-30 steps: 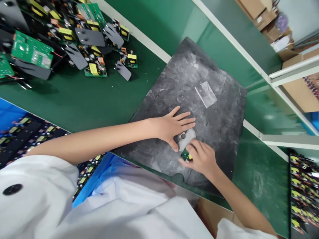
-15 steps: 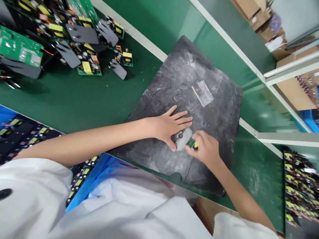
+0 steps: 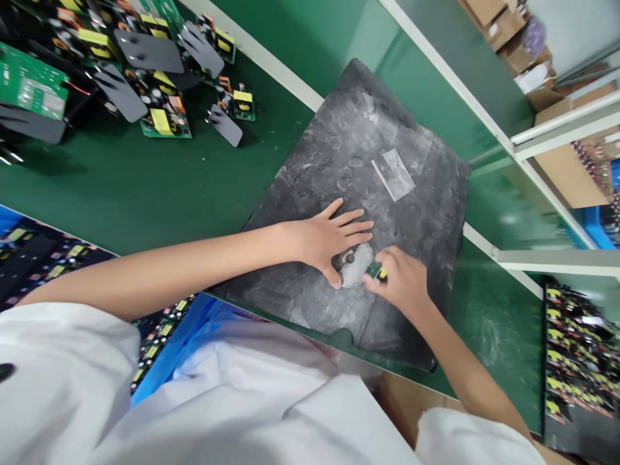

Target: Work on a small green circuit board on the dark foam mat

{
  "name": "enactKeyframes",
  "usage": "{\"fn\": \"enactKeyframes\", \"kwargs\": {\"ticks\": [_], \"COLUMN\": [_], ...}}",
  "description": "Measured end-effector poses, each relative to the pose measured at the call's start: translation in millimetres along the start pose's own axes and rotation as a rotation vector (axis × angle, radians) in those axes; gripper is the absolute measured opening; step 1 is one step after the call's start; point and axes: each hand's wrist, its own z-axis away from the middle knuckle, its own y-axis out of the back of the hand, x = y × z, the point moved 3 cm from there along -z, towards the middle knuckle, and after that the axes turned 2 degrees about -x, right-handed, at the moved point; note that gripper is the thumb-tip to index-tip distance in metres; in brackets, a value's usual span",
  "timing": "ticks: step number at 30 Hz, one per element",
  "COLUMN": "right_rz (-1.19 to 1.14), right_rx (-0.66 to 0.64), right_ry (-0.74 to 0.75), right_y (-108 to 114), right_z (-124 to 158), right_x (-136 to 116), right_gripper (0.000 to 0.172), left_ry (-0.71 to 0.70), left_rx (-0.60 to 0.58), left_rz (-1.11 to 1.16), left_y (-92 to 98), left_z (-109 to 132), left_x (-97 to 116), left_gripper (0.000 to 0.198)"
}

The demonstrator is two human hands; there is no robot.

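My left hand (image 3: 327, 239) lies flat on a dusty black mat (image 3: 310, 187), fingers spread. Between its thumb and forefinger sits a whitish-grey patch (image 3: 357, 266) with a small dark round spot on it; what it is made of I cannot tell. My right hand (image 3: 402, 278) is closed around a small circuit board (image 3: 376, 270) with green and yellow parts. The board's left edge is at the right side of the pale patch; most of the board is hidden by the fingers.
A clear plastic piece (image 3: 394, 174) lies farther up the mat. Circuit boards with grey plates (image 3: 165, 121) are heaped at the upper left of the green table (image 3: 194, 187). Trays of boards stand at the lower left (image 3: 48, 258) and right (image 3: 576, 361). A white frame bar (image 3: 557, 259) borders the right.
My right hand has shifted slightly right with the circuit board, which shows more clearly now. My left hand stays spread in the same place. The whole view has drifted a little.
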Motion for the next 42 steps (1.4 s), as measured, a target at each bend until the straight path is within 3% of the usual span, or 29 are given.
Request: {"fn": "enactKeyframes", "kwargs": {"ticks": [2,6,11,15,20,25,30,34,36,39,42], "right_rz": [0.008,-0.035,-0.001,-0.052,0.020,-0.073,-0.031,-0.073,-0.049,-0.018,-0.079], "right_rx": [0.002,-0.047,-0.001,-0.044,0.018,-0.035,-0.007,-0.033,-0.003,0.038,0.004], "right_ry": [-0.047,0.079,-0.090,0.058,-0.141,0.070,-0.241,0.057,0.049,-0.120,0.035], "right_y": [0,-2,0,-1,-2,1,2,0,0,0,-1], "right_z": [1,4,6,7,6,8,5,3,2,-1,-3], "right_x": [2,-5,-1,-9,4,-14,2,-15,-14,-5,-15], "right_gripper": [0.034,0.032,0.030,0.029,0.032,0.030,0.030,0.031,0.032,0.033,0.030], "left_ry": [0.007,0.002,0.001,-0.006,-0.002,-0.016,-0.021,-0.027,-0.021,-0.022,-0.026], "left_rx": [-0.019,-0.026,-0.028,-0.014,-0.027,-0.004,-0.001,0.014,0.008,-0.011,0.000], "left_rz": [0.000,0.004,-0.005,-0.006,-0.015,-0.010,0.012,0.017,0.012,0.015,0.032], "left_y": [0.4,1.5,0.9,0.5,1.3,1.0,-0.5,-0.6,-0.9,-1.7,-1.6], "left_z": [0,0,0,0,0,0,0,0,-1,-1,-1], "left_x": [0,1,0,1,1,0,-1,-2,-2,-3,-2], "left_gripper": [0.099,0.097,0.096,0.096,0.102,0.097,0.099,0.096,0.098,0.098,0.095]}}
